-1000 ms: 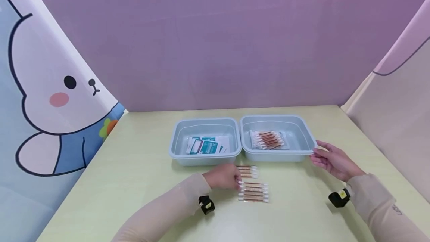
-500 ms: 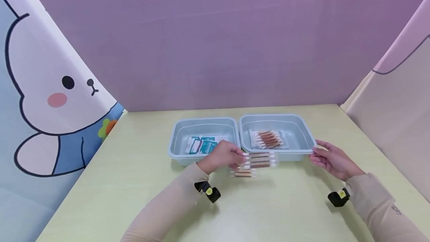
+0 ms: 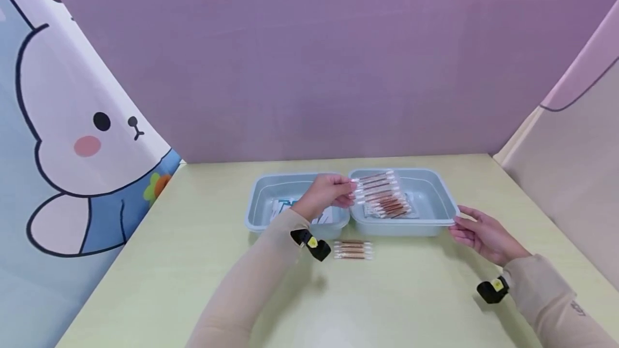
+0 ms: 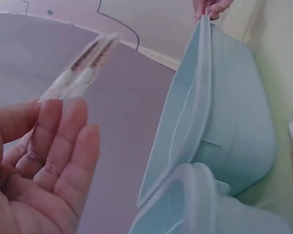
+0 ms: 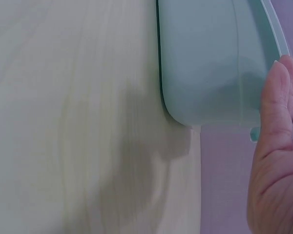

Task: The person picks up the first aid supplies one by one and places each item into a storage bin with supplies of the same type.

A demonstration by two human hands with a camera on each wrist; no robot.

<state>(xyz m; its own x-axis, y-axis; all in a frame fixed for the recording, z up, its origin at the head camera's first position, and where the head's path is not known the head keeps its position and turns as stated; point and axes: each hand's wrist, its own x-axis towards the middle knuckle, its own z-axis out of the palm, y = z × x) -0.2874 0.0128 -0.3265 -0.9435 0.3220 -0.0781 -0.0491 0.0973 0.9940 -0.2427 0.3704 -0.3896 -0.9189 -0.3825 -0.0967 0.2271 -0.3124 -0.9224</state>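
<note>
My left hand [image 3: 325, 195] pinches one end of a clear packet of brown-stemmed cotton swabs [image 3: 374, 184] between thumb and fingers. The packet is held up over the right light-blue plastic bin [image 3: 406, 227], and the left wrist view shows it edge-on above the fingertips. Inside that bin lie more swab packets [image 3: 394, 209], partly covered in the head view by the held one. At the bin's front right corner my right hand [image 3: 488, 238] grips the rim, thumb and fingers on either side of it.
A second light-blue bin [image 3: 258, 195] stands against the right one's left side, holding white and teal sachets [image 3: 280, 207] partly hidden by my left hand. Another swab packet [image 3: 353, 249] lies on the table [image 3: 411, 294] in front. A purple backdrop [image 3: 309, 69] rises behind.
My left hand has picked up the nearer swab packet from the table and raised it forward over the right bin. The right hand has stayed at the bin's corner.
</note>
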